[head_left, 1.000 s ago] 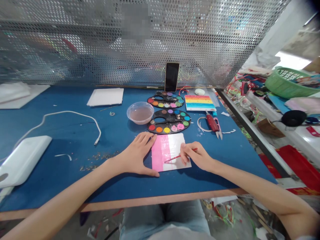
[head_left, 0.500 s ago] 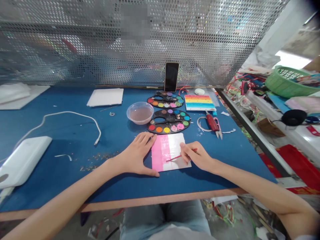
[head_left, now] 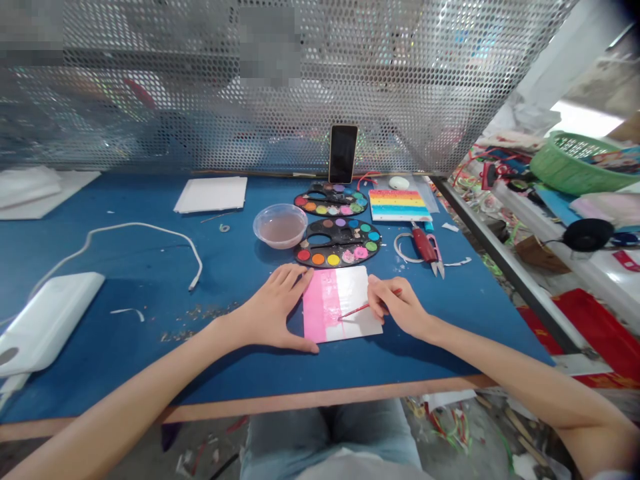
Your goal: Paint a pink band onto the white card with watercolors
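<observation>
A perforated metal screen stands behind a blue tabletop, and to the right, beyond the tabletop's edge, a green plastic basket sits among scattered craft scraps. At the tabletop's left lie a white rounded block and a loose white cable. A phone stands upright at the back, just above an upper paint palette. A lower paint palette sits nearer, beside a clear bowl of murky water. To the right are a rainbow-striped card and red-handled thread snips. The pink-and-white card lies flat on the tabletop, directly in front of the lower palette and between both hands. The left hand rests against its left edge, with the fingers spread and the thumb reaching its lower corner. The right hand sits over its right half, the fingers pinching a thin red paintbrush, whose tip points left to where pink meets white.
</observation>
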Available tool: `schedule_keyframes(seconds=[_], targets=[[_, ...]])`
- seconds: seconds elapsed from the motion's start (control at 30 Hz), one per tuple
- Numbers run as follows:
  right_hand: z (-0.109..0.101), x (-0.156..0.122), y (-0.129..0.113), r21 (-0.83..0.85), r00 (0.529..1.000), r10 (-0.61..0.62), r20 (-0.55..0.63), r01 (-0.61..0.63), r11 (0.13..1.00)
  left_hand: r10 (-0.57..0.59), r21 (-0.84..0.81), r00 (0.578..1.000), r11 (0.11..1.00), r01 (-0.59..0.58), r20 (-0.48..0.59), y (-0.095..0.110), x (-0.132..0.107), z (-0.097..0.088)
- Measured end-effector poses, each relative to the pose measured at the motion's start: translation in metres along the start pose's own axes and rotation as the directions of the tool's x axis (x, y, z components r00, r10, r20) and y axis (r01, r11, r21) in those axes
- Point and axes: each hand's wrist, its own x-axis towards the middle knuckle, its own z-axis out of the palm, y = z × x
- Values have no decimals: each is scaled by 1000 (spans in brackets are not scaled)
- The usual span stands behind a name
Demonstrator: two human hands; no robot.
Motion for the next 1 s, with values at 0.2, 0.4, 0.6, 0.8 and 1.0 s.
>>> schedule_keyframes(seconds=[0.2,0.4,0.6,0.8,1.0], targets=[[0,-1,-2,-50,1000,0,-7,0,999,-1,-5,1000,1000,1,-4,0,0,0],[0,-1,-3,-70,999,6,43,-3,998,0,-14,1000,1000,0,-7,0,0,0],[1,-1,-2,-4,997,27,66,-27,1000,-3,-20,1000,1000,3,-10,-1,-1,1],[3,-2,0,-46,994,36,106,-31,998,2,-22,1000,1000,-2,-13,-1,0,1],[4,-3,0,-11,990,35,134,-34,999,-2,-29,1000,1000,2,-6,0,0,0]])
